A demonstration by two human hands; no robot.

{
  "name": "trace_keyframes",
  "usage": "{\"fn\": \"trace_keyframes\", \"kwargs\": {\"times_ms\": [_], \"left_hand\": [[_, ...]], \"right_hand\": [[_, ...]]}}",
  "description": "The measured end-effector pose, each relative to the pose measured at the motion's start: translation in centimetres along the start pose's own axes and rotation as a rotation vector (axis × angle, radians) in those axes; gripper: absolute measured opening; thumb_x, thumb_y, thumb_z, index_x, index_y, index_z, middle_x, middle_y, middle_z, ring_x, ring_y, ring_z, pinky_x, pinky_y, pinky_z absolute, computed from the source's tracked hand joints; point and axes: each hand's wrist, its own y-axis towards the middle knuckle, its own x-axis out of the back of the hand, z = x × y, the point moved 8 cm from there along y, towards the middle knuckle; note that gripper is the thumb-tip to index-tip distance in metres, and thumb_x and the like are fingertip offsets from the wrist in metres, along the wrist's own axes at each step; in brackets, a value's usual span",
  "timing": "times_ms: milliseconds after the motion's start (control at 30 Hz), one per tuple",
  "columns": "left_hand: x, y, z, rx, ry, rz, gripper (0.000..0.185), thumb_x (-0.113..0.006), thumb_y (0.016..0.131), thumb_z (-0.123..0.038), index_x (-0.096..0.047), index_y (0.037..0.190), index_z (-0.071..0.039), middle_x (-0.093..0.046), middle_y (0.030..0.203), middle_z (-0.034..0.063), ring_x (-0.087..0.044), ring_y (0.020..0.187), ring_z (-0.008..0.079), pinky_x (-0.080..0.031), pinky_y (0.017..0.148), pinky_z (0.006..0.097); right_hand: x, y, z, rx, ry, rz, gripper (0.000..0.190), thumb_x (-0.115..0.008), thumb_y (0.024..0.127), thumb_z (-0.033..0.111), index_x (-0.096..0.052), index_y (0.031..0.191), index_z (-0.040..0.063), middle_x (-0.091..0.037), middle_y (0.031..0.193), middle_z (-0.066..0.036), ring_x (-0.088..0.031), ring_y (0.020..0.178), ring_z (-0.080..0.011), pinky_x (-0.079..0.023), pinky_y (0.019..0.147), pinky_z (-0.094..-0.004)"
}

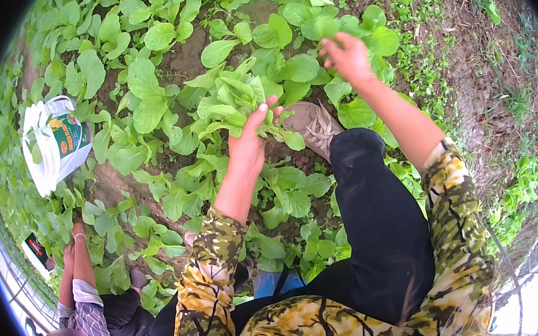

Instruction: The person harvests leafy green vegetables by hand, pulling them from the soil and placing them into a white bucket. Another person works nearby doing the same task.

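Note:
My left hand (249, 133) is closed around a bunch of young leafy greens (236, 96), with their leaves pointing up and away from me. Farther forward and to the right, my right hand (348, 58) has its fingers curled at a blurred green leaf (326, 27) and seems to grip it; the exact hold is hidden by the blur. Broad-leaved green plants (301, 68) grow from the soil just below and around that hand. Between the two hands, my beige lace-up shoe (313, 125) stands among the plants.
At left, a white plastic bucket (58, 143) with a printed label sits tilted among the plants. A co-worker (100, 322) crouches at lower left, arms reaching into the leaves. Something blue (274, 282) shows beneath me. Bare soil and straw (491, 76) lie to the right.

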Motion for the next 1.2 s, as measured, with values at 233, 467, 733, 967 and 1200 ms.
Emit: {"fn": "trace_keyframes", "kwargs": {"times_ms": [233, 467, 733, 967, 1200], "left_hand": [[-1.3, -1.4, 0.2, -0.115, 0.24, 0.013, 0.036, -0.065, 0.079, -0.01, -0.052, 0.112, -0.002, -0.058, 0.11, 0.009, -0.055, 0.102, 0.0175, -0.042, 0.088, 0.0308], [0.5, -3.0, 0.8, 0.01, 0.277, 0.041, 0.032, -0.066, 0.079, -0.01, -0.054, 0.107, 0.0, -0.061, 0.095, 0.0075, -0.059, 0.077, 0.0178, -0.047, 0.07, 0.0303], [0.5, -4.5, 2.0, 0.158, 0.118, 0.04, 0.032, -0.064, 0.08, -0.012, -0.054, 0.108, 0.0, -0.062, 0.094, 0.0109, -0.06, 0.079, 0.0194, -0.047, 0.073, 0.032], [1.4, -5.5, 3.8, 0.174, 0.086, 0.005, 0.036, -0.068, 0.077, -0.014, -0.054, 0.108, 0.0, -0.062, 0.095, 0.0087, -0.06, 0.081, 0.0179, -0.049, 0.073, 0.0326], [1.4, -5.4, 4.0, 0.2, 0.101, 0.009, 0.038, -0.068, 0.078, -0.015, -0.053, 0.109, -0.001, -0.061, 0.096, 0.0079, -0.06, 0.081, 0.0176, -0.049, 0.075, 0.0322]], "right_hand": [[-4.1, -8.9, 4.9, -0.198, -0.021, 0.735, 0.017, -0.055, 0.086, 0.017, -0.059, 0.094, 0.003, -0.065, 0.076, -0.006, -0.059, 0.06, -0.0061, -0.046, 0.054, -0.0191], [-6.3, -8.7, 8.0, 0.242, -0.4, 0.922, 0.026, -0.05, 0.081, 0.015, -0.059, 0.1, 0.0, -0.066, 0.085, -0.014, -0.064, 0.072, -0.0227, -0.05, 0.07, -0.0335], [-0.3, 3.1, 6.1, 0.439, -1.106, 0.233, 0.024, -0.047, 0.082, 0.015, -0.059, 0.102, 0.008, -0.064, 0.096, -0.013, -0.061, 0.089, -0.0295, -0.048, 0.078, -0.0417], [7.8, 2.4, 1.3, 0.085, -1.438, 0.376, 0.021, -0.047, 0.085, 0.013, -0.057, 0.102, 0.005, -0.062, 0.098, -0.014, -0.06, 0.093, -0.0282, -0.047, 0.083, -0.0401], [2.5, 2.7, 4.6, 0.431, -1.199, 0.175, 0.025, -0.052, 0.082, 0.017, -0.055, 0.103, 0.002, -0.063, 0.091, -0.018, -0.061, 0.089, -0.031, -0.047, 0.079, -0.0417]]}}
